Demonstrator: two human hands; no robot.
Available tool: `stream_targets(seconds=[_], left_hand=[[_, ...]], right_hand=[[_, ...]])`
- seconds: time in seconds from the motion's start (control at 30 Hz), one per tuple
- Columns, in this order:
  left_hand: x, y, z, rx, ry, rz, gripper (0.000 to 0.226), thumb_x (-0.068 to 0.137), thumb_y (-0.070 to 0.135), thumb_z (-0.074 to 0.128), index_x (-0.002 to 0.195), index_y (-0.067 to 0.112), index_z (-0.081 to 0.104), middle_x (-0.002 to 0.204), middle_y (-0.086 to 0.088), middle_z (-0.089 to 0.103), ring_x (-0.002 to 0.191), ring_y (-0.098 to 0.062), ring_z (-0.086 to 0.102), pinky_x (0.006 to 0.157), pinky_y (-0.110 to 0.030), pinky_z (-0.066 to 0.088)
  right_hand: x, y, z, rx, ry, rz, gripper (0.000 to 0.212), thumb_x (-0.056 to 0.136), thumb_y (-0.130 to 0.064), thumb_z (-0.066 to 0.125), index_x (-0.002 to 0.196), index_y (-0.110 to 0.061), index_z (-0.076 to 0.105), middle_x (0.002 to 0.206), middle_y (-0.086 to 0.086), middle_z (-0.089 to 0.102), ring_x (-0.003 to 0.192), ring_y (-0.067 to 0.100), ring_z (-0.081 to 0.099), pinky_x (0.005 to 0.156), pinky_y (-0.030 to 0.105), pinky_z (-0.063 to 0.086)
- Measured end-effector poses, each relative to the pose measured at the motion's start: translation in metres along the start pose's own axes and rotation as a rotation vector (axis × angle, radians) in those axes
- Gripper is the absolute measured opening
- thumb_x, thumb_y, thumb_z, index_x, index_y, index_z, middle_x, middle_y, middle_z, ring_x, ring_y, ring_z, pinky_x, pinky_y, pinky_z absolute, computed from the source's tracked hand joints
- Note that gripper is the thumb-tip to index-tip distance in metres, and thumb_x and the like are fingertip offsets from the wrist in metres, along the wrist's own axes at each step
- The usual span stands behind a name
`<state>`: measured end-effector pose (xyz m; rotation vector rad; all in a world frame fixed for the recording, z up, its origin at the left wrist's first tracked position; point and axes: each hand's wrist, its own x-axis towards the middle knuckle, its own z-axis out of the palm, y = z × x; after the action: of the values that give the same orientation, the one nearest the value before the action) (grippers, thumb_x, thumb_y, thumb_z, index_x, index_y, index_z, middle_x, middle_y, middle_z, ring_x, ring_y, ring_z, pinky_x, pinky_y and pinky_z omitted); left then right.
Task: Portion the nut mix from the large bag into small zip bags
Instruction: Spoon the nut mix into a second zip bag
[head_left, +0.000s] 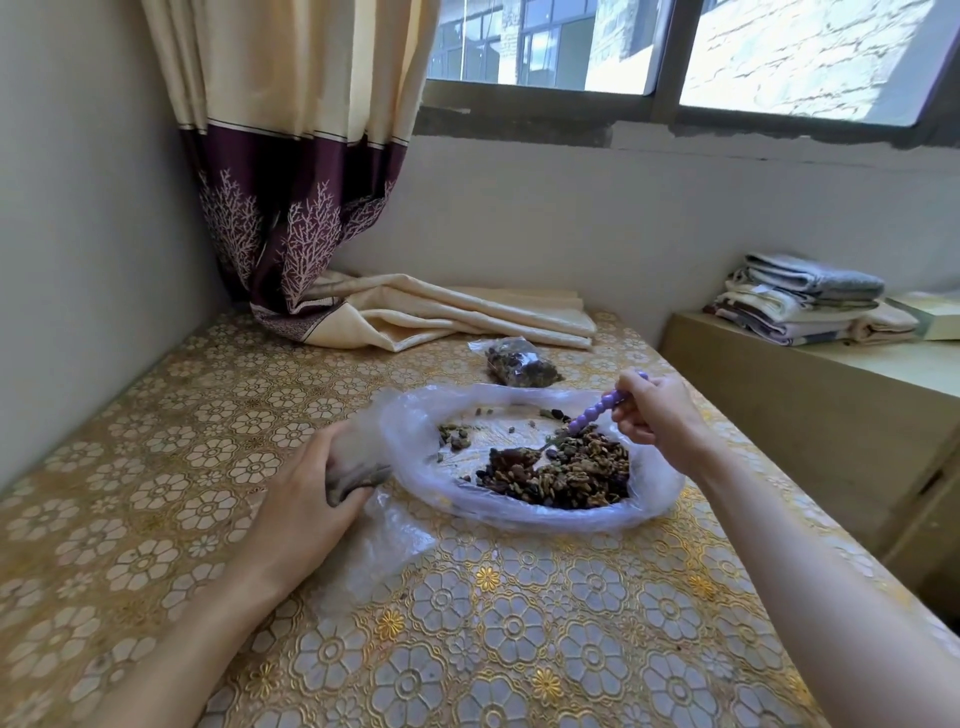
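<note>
Floral gold-patterned table lies nearest, both forearms reaching across it; the large bag, open and flattened, holds the nut mix heaped at its right side; a filled small zip bag sits beyond; the left hand grips a gathered fold of clear plastic at the bag's left edge, fingers curled; the right hand pinches a purple beaded spoon dipped into the heap. Scooping level loads while holding the plastic taut should limit spills; no readable writing shows.

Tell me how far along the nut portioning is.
Done: one filled small bag lies beyond the large bag. In hand: the right hand digs a purple-handled spoon into the nut mix; the left hand grips another small bag. Left: a good heap remains.
</note>
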<state>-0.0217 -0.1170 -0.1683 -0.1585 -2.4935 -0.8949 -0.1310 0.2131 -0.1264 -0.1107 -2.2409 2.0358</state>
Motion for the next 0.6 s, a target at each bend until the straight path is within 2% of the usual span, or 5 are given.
stream_targets(seconds=[0.17, 0.27, 0.33, 0.4, 0.6], left_hand=[[0.000, 0.007, 0.004, -0.075, 0.001, 0.051, 0.063, 0.075, 0.025, 0.074, 0.128, 0.026, 0.040, 0.096, 0.017, 0.048, 0.082, 0.003, 0.048, 0.065, -0.008, 0.038], [-0.005, 0.003, 0.013, -0.103, -0.103, 0.025, 0.067, 0.076, 0.033, 0.072, 0.132, 0.031, 0.034, 0.111, 0.011, 0.052, 0.097, -0.004, 0.050, 0.079, -0.014, 0.041], [-0.006, 0.000, 0.017, -0.069, -0.169, -0.015, 0.074, 0.075, 0.040, 0.071, 0.136, 0.031, 0.030, 0.122, 0.005, 0.052, 0.106, -0.010, 0.050, 0.091, -0.026, 0.044], [-0.006, -0.003, 0.019, -0.063, -0.179, -0.033, 0.077, 0.073, 0.044, 0.071, 0.137, 0.031, 0.030, 0.124, 0.004, 0.052, 0.109, -0.012, 0.051, 0.095, -0.032, 0.044], [-0.005, -0.008, 0.021, -0.075, -0.145, -0.032, 0.066, 0.073, 0.043, 0.072, 0.127, 0.036, 0.035, 0.108, 0.013, 0.052, 0.099, -0.006, 0.051, 0.078, -0.019, 0.039]], right_hand=[[-0.002, 0.006, -0.001, 0.099, 0.056, 0.051, 0.028, 0.088, -0.010, 0.044, 0.065, -0.001, 0.057, 0.044, 0.006, 0.051, 0.031, 0.010, 0.039, 0.029, 0.014, 0.023], [-0.004, 0.008, 0.000, 0.172, 0.078, 0.046, 0.027, 0.087, -0.008, 0.044, 0.065, -0.001, 0.058, 0.047, 0.006, 0.050, 0.032, 0.011, 0.037, 0.029, 0.016, 0.023], [-0.006, 0.005, 0.001, 0.208, 0.085, 0.032, 0.027, 0.086, -0.007, 0.043, 0.065, -0.001, 0.058, 0.047, 0.005, 0.050, 0.032, 0.011, 0.038, 0.029, 0.016, 0.023], [-0.009, 0.000, 0.005, 0.236, 0.078, 0.013, 0.026, 0.087, -0.007, 0.043, 0.066, -0.001, 0.058, 0.045, 0.004, 0.050, 0.032, 0.010, 0.037, 0.029, 0.015, 0.023], [-0.024, -0.032, 0.028, 0.288, -0.001, -0.080, 0.026, 0.087, -0.005, 0.043, 0.065, -0.001, 0.057, 0.044, 0.003, 0.051, 0.032, 0.010, 0.037, 0.029, 0.015, 0.023]])
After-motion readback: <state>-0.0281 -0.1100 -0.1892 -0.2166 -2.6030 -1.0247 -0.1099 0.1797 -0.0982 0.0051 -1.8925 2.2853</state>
